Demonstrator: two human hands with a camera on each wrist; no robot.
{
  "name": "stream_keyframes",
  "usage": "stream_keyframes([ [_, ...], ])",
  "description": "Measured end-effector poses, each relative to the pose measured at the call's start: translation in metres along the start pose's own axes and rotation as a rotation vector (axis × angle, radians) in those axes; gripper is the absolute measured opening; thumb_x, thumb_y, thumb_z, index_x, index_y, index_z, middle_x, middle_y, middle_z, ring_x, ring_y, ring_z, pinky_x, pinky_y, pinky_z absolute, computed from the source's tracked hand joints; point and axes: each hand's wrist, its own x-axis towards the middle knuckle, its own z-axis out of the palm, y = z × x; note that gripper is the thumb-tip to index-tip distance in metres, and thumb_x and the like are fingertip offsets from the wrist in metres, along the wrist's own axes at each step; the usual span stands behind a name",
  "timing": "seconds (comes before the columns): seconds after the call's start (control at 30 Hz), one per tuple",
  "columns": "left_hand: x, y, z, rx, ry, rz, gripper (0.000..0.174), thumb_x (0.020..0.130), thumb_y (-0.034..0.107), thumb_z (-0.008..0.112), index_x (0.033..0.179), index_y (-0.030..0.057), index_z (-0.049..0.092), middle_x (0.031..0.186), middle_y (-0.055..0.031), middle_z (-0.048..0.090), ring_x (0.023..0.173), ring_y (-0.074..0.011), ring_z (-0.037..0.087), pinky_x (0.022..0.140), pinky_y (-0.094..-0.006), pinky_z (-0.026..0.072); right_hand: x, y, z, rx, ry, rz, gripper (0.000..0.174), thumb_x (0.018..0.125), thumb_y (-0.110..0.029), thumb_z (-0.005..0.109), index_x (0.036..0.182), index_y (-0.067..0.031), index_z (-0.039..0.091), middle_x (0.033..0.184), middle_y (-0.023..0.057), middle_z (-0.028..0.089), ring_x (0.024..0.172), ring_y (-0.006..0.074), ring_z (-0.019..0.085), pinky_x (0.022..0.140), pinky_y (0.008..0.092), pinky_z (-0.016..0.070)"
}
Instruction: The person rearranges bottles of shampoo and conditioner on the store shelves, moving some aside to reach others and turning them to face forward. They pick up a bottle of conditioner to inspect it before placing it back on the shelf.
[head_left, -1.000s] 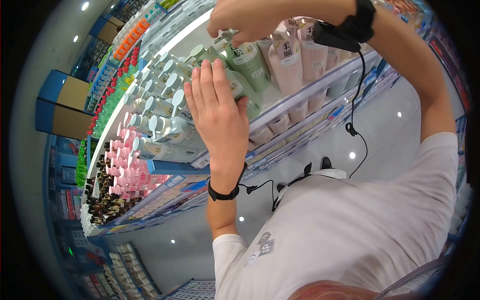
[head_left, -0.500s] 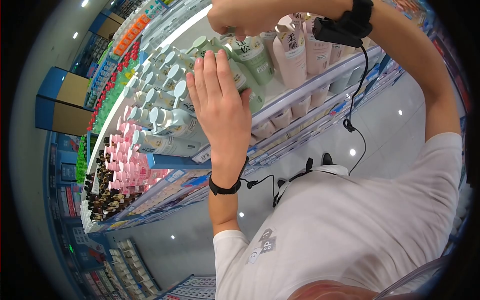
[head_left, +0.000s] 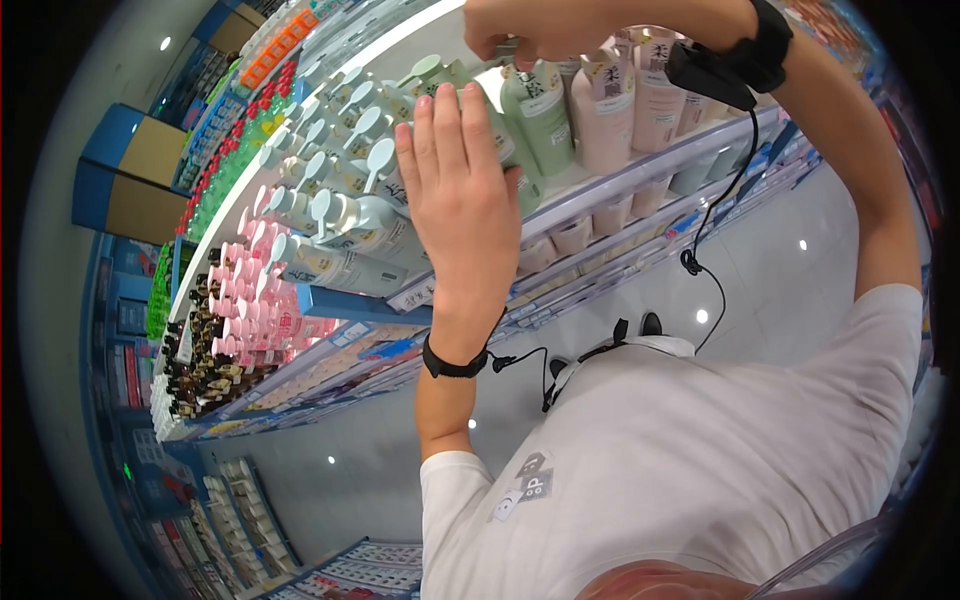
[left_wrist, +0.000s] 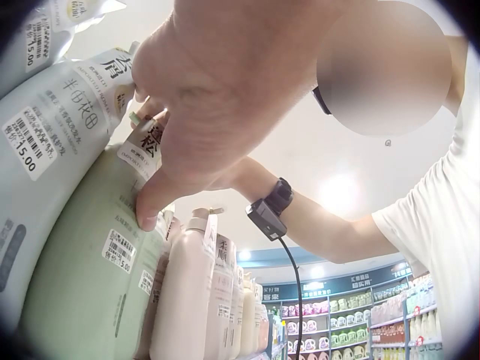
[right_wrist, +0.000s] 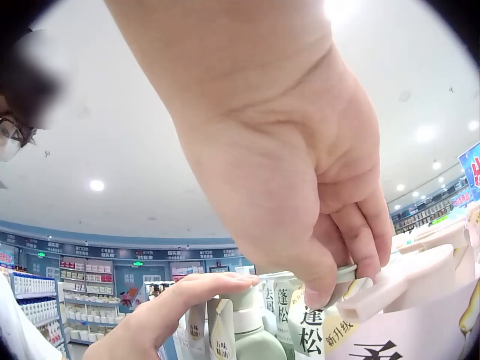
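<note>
My left hand (head_left: 462, 200) lies palm down with straight fingers over a green pump bottle (left_wrist: 82, 255). In the left wrist view its thumb presses against the side of that bottle. Just beyond it stands a second green pump bottle (head_left: 545, 125) with dark lettering on a hang tag. My right hand (head_left: 565, 32) reaches in from above and pinches the top of this second bottle. The right wrist view has thumb and fingers curled round its green pump head (right_wrist: 343, 279). Pale blue pump bottles (head_left: 370, 225) are packed along the left hand's other side.
Pale pink bottles (head_left: 605, 125) stand right of the green ones, near the clear shelf-edge strip (head_left: 640, 180). Bright pink pump bottles (head_left: 250, 315) fill the shelf further left. A black cable (head_left: 728, 200) hangs from the right wrist camera. More bottles line a lower shelf tier.
In the head view, the shelf, bottles and both hands have shifted slightly right. The left fingers stay straight by the green bottle, and the right hand stays at the second bottle's top.
</note>
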Motion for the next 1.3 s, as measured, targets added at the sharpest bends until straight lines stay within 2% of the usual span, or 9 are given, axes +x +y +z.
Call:
stream_keyframes([
  [0.13, -0.001, -0.001, 0.008, 0.04, 0.021, -0.002, 0.092, 0.07, 0.011, 0.086, 0.152, 0.0054, 0.043, 0.151, -0.0182, 0.049, 0.144, -0.0388, 0.042, 0.123, -0.0528, 0.0292, -0.001, -0.031, -0.024, 0.025, -0.131, 0.21, 0.018, 0.08, -0.006, 0.068, 0.093, 0.0062, 0.069, 0.083, 0.0255, 0.069, 0.078, 0.0427, 0.066, 0.068, 0.0471, 0.0516],
  [0.33, -0.012, -0.003, 0.012, 0.011, 0.108, 0.016, 0.089, 0.071, 0.011, 0.085, 0.151, 0.0082, 0.047, 0.155, -0.0208, 0.043, 0.147, -0.0389, 0.039, 0.123, -0.0536, 0.0295, 0.005, -0.041, -0.025, 0.016, -0.282, 0.233, 0.029, 0.083, -0.005, 0.066, 0.11, 0.0059, 0.067, 0.1, 0.0266, 0.07, 0.093, 0.0417, 0.068, 0.079, 0.0464, 0.0531],
  [0.4, -0.024, -0.003, 0.002, -0.079, 0.209, 0.049, 0.078, 0.073, 0.008, 0.082, 0.145, 0.0094, 0.052, 0.152, -0.0198, 0.046, 0.143, -0.0383, 0.044, 0.119, -0.0521, 0.0342, -0.001, -0.04, -0.019, 0.018, -0.011, 0.085, 0.038, 0.085, -0.005, 0.065, 0.123, 0.0027, 0.065, 0.11, 0.0238, 0.069, 0.1, 0.0395, 0.066, 0.087, 0.0455, 0.0529],
  [0.5, -0.055, -0.024, -0.02, -0.126, 0.413, 0.0, 0.063, 0.078, 0.007, 0.078, 0.137, 0.0087, 0.056, 0.145, -0.0183, 0.05, 0.134, -0.0369, 0.05, 0.113, -0.0492, 0.0387, 0.006, -0.07, -0.041, 0.029, 0.123, 0.194, 0.043, 0.087, -0.004, 0.064, 0.13, 0.0003, 0.063, 0.117, 0.0207, 0.067, 0.107, 0.0375, 0.064, 0.094, 0.0455, 0.0513],
  [0.63, -0.08, -0.084, -0.075, 0.151, 0.619, -0.245, 0.042, 0.085, 0.01, 0.07, 0.126, 0.0056, 0.06, 0.126, -0.0184, 0.059, 0.122, -0.0372, 0.054, 0.106, -0.0525, 0.0411, 0.038, -0.1, -0.049, 0.094, 0.144, 0.053, 0.04, 0.091, -0.006, 0.062, 0.13, 0.0005, 0.062, 0.115, 0.0193, 0.066, 0.11, 0.0361, 0.063, 0.097, 0.0463, 0.0505],
  [0.9, -0.076, -0.16, -0.104, -0.173, 0.325, -0.394, 0.037, 0.086, 0.016, 0.078, 0.121, 0.0048, 0.069, 0.116, -0.0142, 0.071, 0.111, -0.0308, 0.066, 0.096, -0.043, 0.0501, 0.111, -0.137, -0.028, 0.077, -0.037, -0.068, 0.025, 0.095, -0.012, 0.061, 0.112, 0.0055, 0.06, 0.105, 0.0219, 0.066, 0.104, 0.0395, 0.064, 0.089, 0.0466, 0.0523],
  [1.07, -0.073, -0.175, -0.094, -0.314, 0.278, -0.309, 0.027, 0.086, 0.014, 0.08, 0.11, 0.004, 0.077, 0.091, -0.0119, 0.074, 0.072, -0.0232, 0.07, 0.069, -0.0346, 0.0538, 0.139, -0.132, -0.01, 0.146, -0.084, -0.05, 0.022, 0.092, -0.013, 0.065, 0.107, 0.0031, 0.066, 0.084, 0.0209, 0.068, 0.082, 0.038, 0.068, 0.075, 0.047, 0.0531],
  [1.2, -0.072, -0.174, -0.096, -0.319, 0.228, -0.356, 0.028, 0.087, 0.017, 0.083, 0.112, 0.0054, 0.079, 0.094, -0.0126, 0.078, 0.083, -0.0189, 0.073, 0.078, -0.0312, 0.0544, 0.135, -0.146, -0.016, 0.282, -0.147, 0.122, 0.029, 0.09, -0.017, 0.069, 0.111, 0.0016, 0.069, 0.076, 0.0195, 0.07, 0.069, 0.0346, 0.067, 0.065, 0.0456, 0.0519],
  [1.3, -0.07, -0.174, -0.097, -0.283, 0.254, -0.33, 0.028, 0.086, 0.017, 0.084, 0.111, 0.0049, 0.08, 0.091, -0.0123, 0.077, 0.079, -0.0186, 0.072, 0.075, -0.0313, 0.0544, 0.129, -0.157, -0.014, 0.282, 0.029, 0.072, 0.034, 0.089, -0.02, 0.071, 0.116, 0.0011, 0.07, 0.073, 0.0193, 0.07, 0.065, 0.0314, 0.067, 0.062, 0.0431, 0.0513],
])
